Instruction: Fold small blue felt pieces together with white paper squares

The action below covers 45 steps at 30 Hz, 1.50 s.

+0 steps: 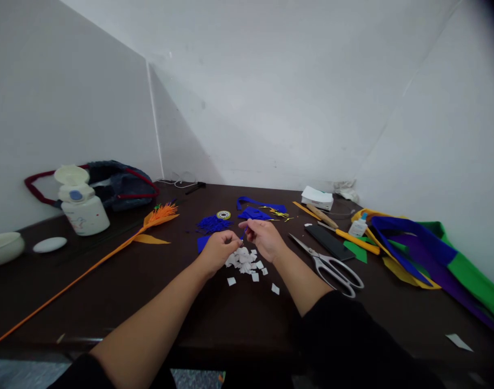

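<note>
My left hand (220, 249) and my right hand (265, 237) meet above a pile of small white paper squares (244, 260). Between their fingertips shows a tiny blue strip (243, 234), held by my right hand. The fingers of my left hand are pinched together; what is in them is too small to make out. Left of and behind the hands lie a heap of thin blue strips (213, 223) and a round yellow-rimmed spool (223, 215). A blue piece (202, 243) is partly hidden by my left hand. Folded blue material (255, 214) and yellow strips (280, 213) lie beyond.
Grey-handled scissors (328, 265), a black phone (328, 241), a yellow-handled tool (356, 241) and a glue bottle (358, 226) lie right. Coloured material (445, 259) covers the far right. An orange flower (161, 216) on a long stem and a white bottle (85, 210) are left.
</note>
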Each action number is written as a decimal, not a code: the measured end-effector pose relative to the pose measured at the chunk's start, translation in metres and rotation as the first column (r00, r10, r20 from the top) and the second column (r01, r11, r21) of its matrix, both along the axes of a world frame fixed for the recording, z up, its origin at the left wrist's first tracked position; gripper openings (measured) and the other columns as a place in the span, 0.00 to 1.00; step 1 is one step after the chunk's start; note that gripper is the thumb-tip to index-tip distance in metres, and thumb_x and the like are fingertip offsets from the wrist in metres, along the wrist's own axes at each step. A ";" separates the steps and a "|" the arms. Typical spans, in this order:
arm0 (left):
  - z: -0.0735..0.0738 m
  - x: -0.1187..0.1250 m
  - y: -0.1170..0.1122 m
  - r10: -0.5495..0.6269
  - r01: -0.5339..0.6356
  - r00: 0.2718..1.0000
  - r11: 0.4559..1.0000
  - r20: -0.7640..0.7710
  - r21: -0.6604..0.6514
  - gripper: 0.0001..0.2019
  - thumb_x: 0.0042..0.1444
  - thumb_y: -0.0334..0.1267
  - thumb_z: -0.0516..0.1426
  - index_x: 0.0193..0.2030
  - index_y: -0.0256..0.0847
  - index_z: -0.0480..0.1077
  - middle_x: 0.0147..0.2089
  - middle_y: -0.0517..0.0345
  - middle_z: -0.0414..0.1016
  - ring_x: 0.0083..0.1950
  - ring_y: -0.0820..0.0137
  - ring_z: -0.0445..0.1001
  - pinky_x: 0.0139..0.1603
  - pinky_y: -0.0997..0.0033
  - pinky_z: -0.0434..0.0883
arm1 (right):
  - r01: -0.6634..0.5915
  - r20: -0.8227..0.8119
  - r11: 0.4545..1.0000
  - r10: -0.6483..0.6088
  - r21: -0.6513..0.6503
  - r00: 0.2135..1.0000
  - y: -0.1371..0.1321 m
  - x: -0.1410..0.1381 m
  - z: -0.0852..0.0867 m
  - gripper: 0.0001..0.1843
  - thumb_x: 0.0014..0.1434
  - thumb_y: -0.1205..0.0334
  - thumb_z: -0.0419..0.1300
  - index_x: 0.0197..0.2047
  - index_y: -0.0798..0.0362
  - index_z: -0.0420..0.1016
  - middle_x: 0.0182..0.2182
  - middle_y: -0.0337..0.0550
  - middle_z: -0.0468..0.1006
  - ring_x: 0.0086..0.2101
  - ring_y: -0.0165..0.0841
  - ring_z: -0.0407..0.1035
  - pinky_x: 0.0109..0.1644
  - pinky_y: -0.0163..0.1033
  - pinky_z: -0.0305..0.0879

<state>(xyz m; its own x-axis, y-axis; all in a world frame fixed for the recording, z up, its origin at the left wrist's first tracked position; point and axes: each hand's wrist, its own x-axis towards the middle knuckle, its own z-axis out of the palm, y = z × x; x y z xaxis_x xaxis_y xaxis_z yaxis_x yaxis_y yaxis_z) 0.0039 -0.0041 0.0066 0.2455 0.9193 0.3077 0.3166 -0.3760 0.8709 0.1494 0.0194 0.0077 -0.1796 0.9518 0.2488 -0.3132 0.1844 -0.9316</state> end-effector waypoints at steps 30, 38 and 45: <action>0.005 0.009 -0.009 0.373 -0.145 0.846 0.849 -0.382 0.508 0.05 0.44 0.36 0.53 0.23 0.41 0.68 0.32 0.60 0.71 0.40 0.68 0.63 0.44 0.62 0.51 | 0.333 0.062 0.937 -0.340 0.107 0.938 -0.004 -0.014 0.002 0.20 0.40 0.59 0.62 0.15 0.53 0.52 0.12 0.28 0.52 0.17 0.22 0.46 0.23 0.32 0.45; 0.003 0.005 -0.003 0.255 -0.115 0.907 0.915 -0.334 0.386 0.07 0.46 0.37 0.52 0.21 0.40 0.67 0.29 0.59 0.71 0.37 0.69 0.64 0.41 0.67 0.57 | 0.310 -0.086 0.950 -0.313 -0.038 0.946 0.003 -0.002 0.002 0.17 0.42 0.49 0.60 0.20 0.54 0.64 0.14 0.31 0.56 0.17 0.23 0.49 0.21 0.33 0.46; 0.000 0.002 0.004 0.115 -0.039 0.963 0.954 -0.245 0.296 0.09 0.47 0.38 0.52 0.21 0.39 0.66 0.29 0.59 0.71 0.34 0.71 0.66 0.39 0.71 0.61 | 0.032 0.039 0.999 -0.033 0.013 0.999 -0.001 0.000 0.001 0.13 0.41 0.55 0.62 0.26 0.57 0.74 0.19 0.36 0.66 0.20 0.23 0.54 0.25 0.33 0.50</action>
<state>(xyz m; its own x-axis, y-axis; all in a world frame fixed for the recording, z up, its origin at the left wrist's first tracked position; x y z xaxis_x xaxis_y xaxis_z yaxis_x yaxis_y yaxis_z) 0.0057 0.0002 0.0064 0.2829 0.8209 0.4962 0.5524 -0.5623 0.6154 0.1496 0.0184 0.0083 -0.1582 0.9541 0.2545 -0.2706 0.2060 -0.9404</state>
